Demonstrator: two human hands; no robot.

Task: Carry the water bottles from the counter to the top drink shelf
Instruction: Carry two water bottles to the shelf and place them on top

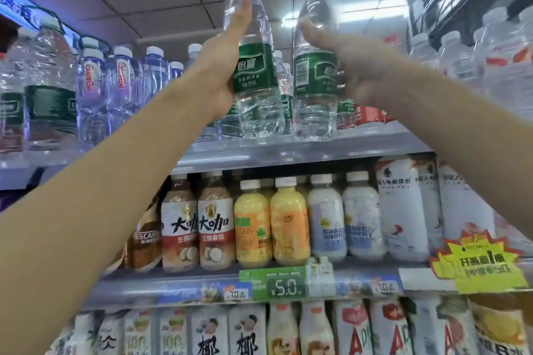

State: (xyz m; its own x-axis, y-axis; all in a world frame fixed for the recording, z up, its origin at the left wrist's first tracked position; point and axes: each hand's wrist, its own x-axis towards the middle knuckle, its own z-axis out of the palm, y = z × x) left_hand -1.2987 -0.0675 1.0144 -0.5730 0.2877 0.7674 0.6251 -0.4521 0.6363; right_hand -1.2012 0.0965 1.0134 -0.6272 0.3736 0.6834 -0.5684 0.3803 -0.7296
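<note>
Shop drink shelving; top shelf [302, 150] crowded. Left hand [222, 66] gripped green-labelled water bottle [253, 72]; right hand [363, 72] gripped second bottle [314, 75], both upright at shelf edge.

I see the top drink shelf [288, 153], a grey metal ledge crossing the view at mid-height. Towards nine o'clock on it stand big clear water bottles with dark green labels [49, 95] and, just beside them, purple-tinted bottles with red lettering [92, 89]. Near centre, two green-labelled water bottles [253, 72] sit at or just above its front edge; I cannot tell whether their bases touch. At three o'clock stand more clear bottles with red labels [496, 66].
</note>
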